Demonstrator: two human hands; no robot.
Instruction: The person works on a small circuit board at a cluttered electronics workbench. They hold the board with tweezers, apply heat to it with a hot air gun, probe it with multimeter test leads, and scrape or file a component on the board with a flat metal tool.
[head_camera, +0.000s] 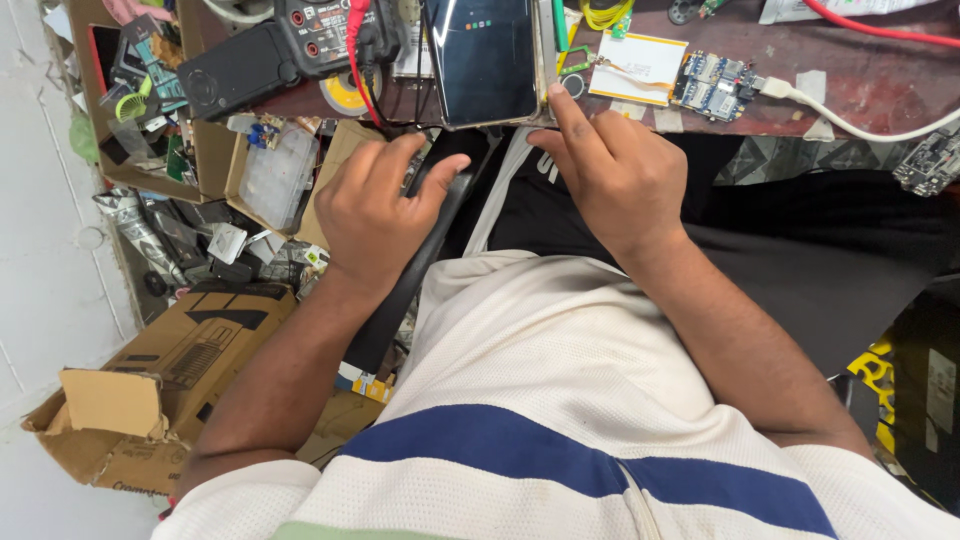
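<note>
Phone (487, 60): dark glossy screen up, lit faintly, lay flat at bench edge, 12 o'clock, overhanging toward the lap.

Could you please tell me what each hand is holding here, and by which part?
The right hand touches the dark phone at its lower right edge. The left hand rests near its lower edge; its grip cannot be told.
</note>
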